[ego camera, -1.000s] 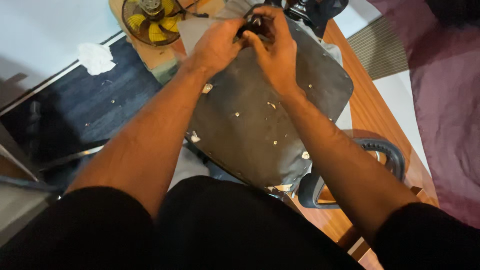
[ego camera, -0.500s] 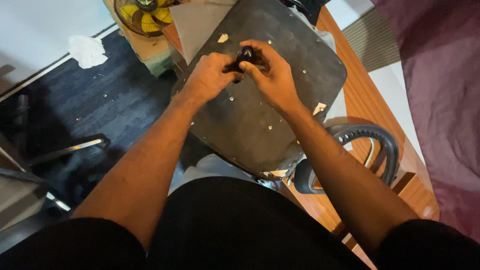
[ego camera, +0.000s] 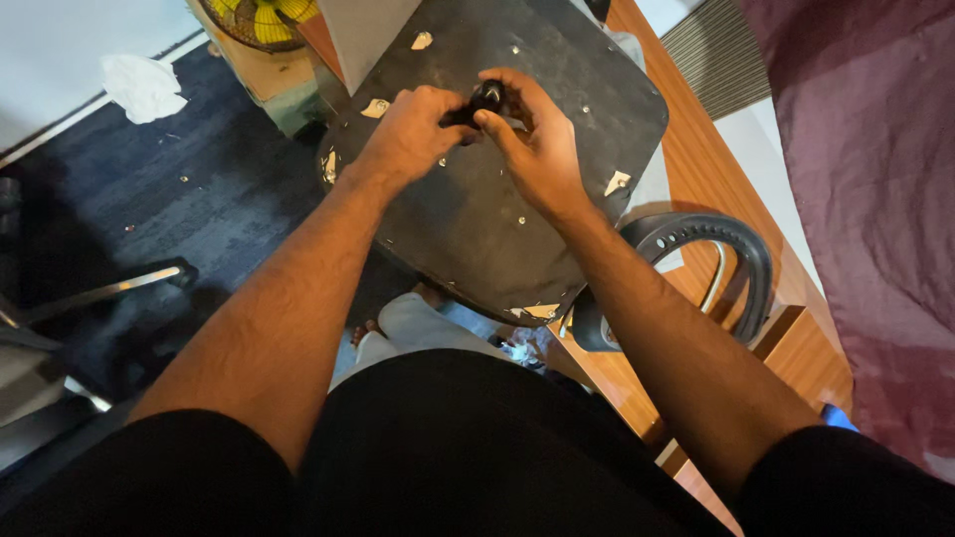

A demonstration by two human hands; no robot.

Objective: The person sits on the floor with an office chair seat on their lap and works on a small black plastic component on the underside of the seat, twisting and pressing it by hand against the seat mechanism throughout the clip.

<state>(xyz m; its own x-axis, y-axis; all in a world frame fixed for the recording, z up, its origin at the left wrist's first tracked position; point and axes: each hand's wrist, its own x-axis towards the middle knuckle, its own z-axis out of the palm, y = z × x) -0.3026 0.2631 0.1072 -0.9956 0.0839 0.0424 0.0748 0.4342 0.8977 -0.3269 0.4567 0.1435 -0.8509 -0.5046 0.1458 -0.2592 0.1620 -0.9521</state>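
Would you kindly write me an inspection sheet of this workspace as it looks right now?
Surface: dark panel, scuffed, with pale scraps stuck on.
Job's things: small black part over the panel.
Clutter: crumpled white paper on the dark floor.
Grippers: left hand and right hand both grip the black part.
Cables: nothing seen.
Surroundings: yellow fan, black plastic armrest, wooden board, maroon cloth.

My forearms are bare to the elbow; my left hand [ego camera: 413, 134] and right hand [ego camera: 537, 149] wear no gloves; black shorts [ego camera: 448, 447] cover my lap.
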